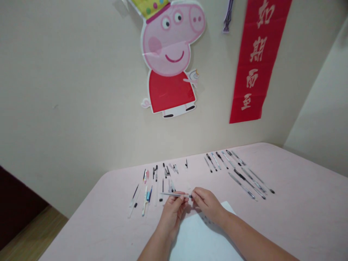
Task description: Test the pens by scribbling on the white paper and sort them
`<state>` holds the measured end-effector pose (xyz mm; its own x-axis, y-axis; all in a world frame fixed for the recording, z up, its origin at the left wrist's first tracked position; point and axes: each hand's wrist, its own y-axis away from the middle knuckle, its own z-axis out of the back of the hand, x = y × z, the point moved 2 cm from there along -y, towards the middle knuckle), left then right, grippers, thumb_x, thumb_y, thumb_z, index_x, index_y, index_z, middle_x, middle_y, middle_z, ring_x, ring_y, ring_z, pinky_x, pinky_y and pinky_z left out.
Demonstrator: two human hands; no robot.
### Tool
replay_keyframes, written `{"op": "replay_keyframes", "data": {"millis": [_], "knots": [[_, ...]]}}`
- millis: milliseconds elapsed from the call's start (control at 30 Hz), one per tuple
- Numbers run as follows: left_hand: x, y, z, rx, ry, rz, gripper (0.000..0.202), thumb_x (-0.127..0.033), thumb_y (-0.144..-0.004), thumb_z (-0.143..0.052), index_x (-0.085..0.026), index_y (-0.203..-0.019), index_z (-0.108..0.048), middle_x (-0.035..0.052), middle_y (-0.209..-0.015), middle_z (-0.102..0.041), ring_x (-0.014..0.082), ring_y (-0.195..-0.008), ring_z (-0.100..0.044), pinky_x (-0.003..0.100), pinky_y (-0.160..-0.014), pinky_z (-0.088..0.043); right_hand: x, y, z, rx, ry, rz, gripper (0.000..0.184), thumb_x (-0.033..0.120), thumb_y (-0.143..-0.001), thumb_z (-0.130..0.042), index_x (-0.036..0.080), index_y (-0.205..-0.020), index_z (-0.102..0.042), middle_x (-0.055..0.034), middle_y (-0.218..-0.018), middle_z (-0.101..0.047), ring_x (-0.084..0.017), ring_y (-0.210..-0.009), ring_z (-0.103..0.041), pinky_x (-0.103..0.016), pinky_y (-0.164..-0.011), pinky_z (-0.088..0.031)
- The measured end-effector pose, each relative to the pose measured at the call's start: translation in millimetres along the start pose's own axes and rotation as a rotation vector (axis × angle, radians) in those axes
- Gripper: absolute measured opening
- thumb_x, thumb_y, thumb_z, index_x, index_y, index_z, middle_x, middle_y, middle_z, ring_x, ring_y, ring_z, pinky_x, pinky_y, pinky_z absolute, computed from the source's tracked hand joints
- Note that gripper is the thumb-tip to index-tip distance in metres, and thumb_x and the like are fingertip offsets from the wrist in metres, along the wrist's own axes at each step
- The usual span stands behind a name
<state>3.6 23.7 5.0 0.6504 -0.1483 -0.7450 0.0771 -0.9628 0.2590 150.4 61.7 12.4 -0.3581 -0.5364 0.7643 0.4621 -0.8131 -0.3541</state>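
Observation:
My left hand [174,210] holds a clear-barrelled pen [172,195] nearly level, its thin tip pointing left. At the pen's dark right end, my right hand [208,203] has its thumb and fingers closed in a pinch. Both hands are above the near part of the table, over the top of a white sheet of paper [201,241]. Just beyond my left hand lie pen parts: a black cap [161,199], a dark refill [163,185] and clear barrels.
Several pens [244,181] lie in slanted rows at the right. Taken-apart pens, refills and caps are spread at the left, among them a cream pen [144,201]. The pink table [296,217] meets a wall with a pig cutout [172,90] and a red banner [254,72].

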Motion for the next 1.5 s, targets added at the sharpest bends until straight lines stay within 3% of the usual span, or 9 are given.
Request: {"op": "replay_keyframes", "data": {"millis": [167, 367, 467, 667, 900, 1100, 1333, 1500], "knots": [[-1.2, 2.0, -1.3, -0.008, 0.015, -0.010, 0.021, -0.014, -0.066, -0.080, -0.012, -0.080, -0.064, 0.0048, -0.076, -0.070, 0.0093, -0.067, -0.065, 0.016, -0.065, -0.054, 5.1, 1.7, 3.1, -0.040, -0.032, -0.001, 0.012, 0.029, -0.087, -0.051, 0.019, -0.083, -0.055, -0.0011, -0.074, -0.059, -0.014, -0.067, -0.053, -0.024, -0.062, -0.040], [-2.5, 5.4, -3.2, 0.010, -0.004, -0.004, 0.023, -0.016, -0.064, -0.082, -0.012, -0.080, -0.065, 0.0046, -0.076, -0.070, 0.0097, -0.068, -0.066, 0.016, -0.065, -0.054, 3.6, -0.2, 0.8, 0.008, 0.020, 0.009, 0.036, 0.036, -0.094, -0.036, 0.019, -0.065, -0.049, 0.0000, -0.062, -0.052, -0.014, -0.059, -0.048, -0.025, -0.058, -0.037], [-2.6, 5.6, -2.7, 0.002, -0.001, 0.001, 0.025, -0.017, -0.063, -0.082, -0.013, -0.080, -0.065, 0.0045, -0.076, -0.071, 0.0095, -0.068, -0.065, 0.016, -0.065, -0.054, 3.1, 0.0, 0.5, 0.012, 0.011, 0.005, 0.039, 0.036, -0.095, -0.033, 0.019, -0.064, -0.048, -0.0001, -0.061, -0.052, -0.014, -0.059, -0.048, -0.026, -0.058, -0.037], [-1.8, 3.6, -2.1, 0.000, 0.007, 0.008, 0.024, -0.016, -0.064, -0.082, -0.013, -0.080, -0.064, 0.0037, -0.074, -0.069, 0.0085, -0.066, -0.065, 0.015, -0.064, -0.053, 5.3, 1.3, 1.1, -0.009, -0.050, -0.020, 0.008, 0.025, -0.085, -0.052, 0.018, -0.082, -0.055, -0.0003, -0.072, -0.058, -0.014, -0.063, -0.052, -0.024, -0.059, -0.038], [-1.3, 4.3, -2.7, 0.007, -0.010, -0.008, 0.023, -0.016, -0.064, -0.081, -0.013, -0.079, -0.065, 0.0039, -0.075, -0.069, 0.0095, -0.067, -0.065, 0.016, -0.065, -0.053, 2.7, -0.3, 0.1, 0.026, 0.001, -0.001, 0.036, 0.035, -0.094, -0.036, 0.018, -0.065, -0.050, 0.0002, -0.061, -0.052, -0.013, -0.059, -0.048, -0.025, -0.058, -0.036], [-1.6, 4.9, -4.2, 0.002, 0.004, 0.002, 0.021, -0.016, -0.066, -0.080, -0.013, -0.080, -0.064, 0.0031, -0.073, -0.069, 0.0091, -0.065, -0.065, 0.016, -0.063, -0.052, 3.8, 2.1, 1.6, -0.009, -0.057, -0.013, 0.016, 0.032, -0.088, -0.050, 0.019, -0.080, -0.054, 0.0001, -0.071, -0.056, -0.013, -0.063, -0.050, -0.024, -0.058, -0.038], [-0.4, 4.3, -3.2, 0.032, -0.026, -0.024, 0.027, -0.021, -0.062, -0.083, -0.012, -0.080, -0.065, 0.0036, -0.073, -0.069, 0.0103, -0.067, -0.065, 0.017, -0.066, -0.052, 1.3, 0.6, 0.0, 0.023, 0.011, 0.025, 0.035, 0.034, -0.094, -0.037, 0.019, -0.065, -0.048, 0.0013, -0.062, -0.049, -0.013, -0.060, -0.046, -0.025, -0.057, -0.035], [-1.7, 5.5, -3.8, 0.031, -0.009, -0.012, 0.027, -0.020, -0.063, -0.083, -0.013, -0.081, -0.065, 0.0029, -0.074, -0.069, 0.0092, -0.067, -0.065, 0.016, -0.067, -0.052, 3.3, 1.0, 1.1, 0.009, -0.036, -0.010, 0.026, 0.034, -0.093, -0.042, 0.019, -0.074, -0.052, 0.0009, -0.066, -0.054, -0.013, -0.060, -0.048, -0.025, -0.058, -0.036]]}}
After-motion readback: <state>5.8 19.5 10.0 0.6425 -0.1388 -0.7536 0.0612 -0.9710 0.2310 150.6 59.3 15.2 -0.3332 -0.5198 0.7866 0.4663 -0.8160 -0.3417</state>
